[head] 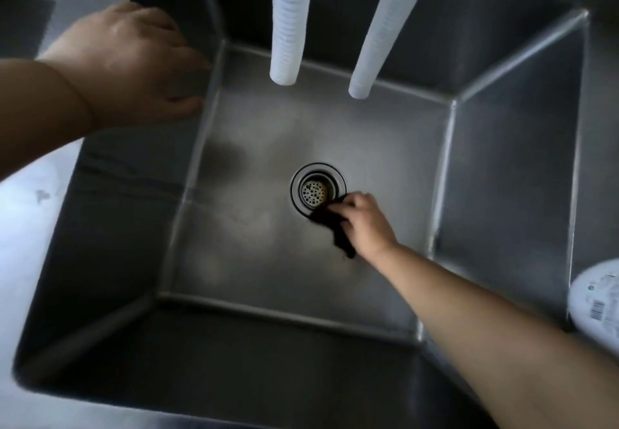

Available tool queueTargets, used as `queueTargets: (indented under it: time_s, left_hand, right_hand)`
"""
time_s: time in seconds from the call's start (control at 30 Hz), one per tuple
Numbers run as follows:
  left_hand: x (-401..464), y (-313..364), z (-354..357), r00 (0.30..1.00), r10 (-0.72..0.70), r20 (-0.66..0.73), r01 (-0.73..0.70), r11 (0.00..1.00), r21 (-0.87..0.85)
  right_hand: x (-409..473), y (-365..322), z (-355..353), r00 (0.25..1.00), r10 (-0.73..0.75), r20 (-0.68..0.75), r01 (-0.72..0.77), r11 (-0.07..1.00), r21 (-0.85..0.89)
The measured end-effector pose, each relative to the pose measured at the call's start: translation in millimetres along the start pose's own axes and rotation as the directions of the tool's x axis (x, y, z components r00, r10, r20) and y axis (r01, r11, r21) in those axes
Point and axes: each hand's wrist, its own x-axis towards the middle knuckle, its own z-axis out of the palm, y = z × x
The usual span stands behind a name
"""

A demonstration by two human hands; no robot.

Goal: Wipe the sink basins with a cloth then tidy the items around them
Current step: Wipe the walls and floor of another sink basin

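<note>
Head view, and the left hand [134, 63] is resting on the left wall of the sink basin [234, 278], fingers lying relaxed against the steel. Two white hoses [288, 26] are hanging over the back. At centre, the drain strainer [316, 191] is sitting in the floor. Right hand [363, 221] is pinching a dark cloth [335, 227], pressing it against the strainer's rim. A white container [596, 304] is peeking in far right.

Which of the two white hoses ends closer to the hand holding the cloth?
The right-hand white hose, the slanted one; the left white hose hangs straighter.
</note>
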Motion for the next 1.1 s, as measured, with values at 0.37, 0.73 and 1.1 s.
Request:
queueTargets:
  time_s: [0.37, 0.73, 1.1]
  left_hand:
    - [-2, 88, 40, 0.930, 0.245, 0.275, -0.189, 0.958, -0.214]
    - [1, 195, 88, 0.727, 0.108, 0.679, 0.030, 0.982, -0.188]
    - [1, 204, 100, 0.593, 0.061, 0.803, 0.078, 0.988, -0.133]
  right_hand:
    - [-40, -4, 14, 0.983, 0.009, 0.184, -0.004, 1.000, -0.028]
    - [-88, -4, 10, 0.754, -0.289, 0.590, 0.429, 0.897, -0.109]
    - [-52, 24, -10, 0.873, -0.198, 0.446, 0.267, 0.959, -0.097]
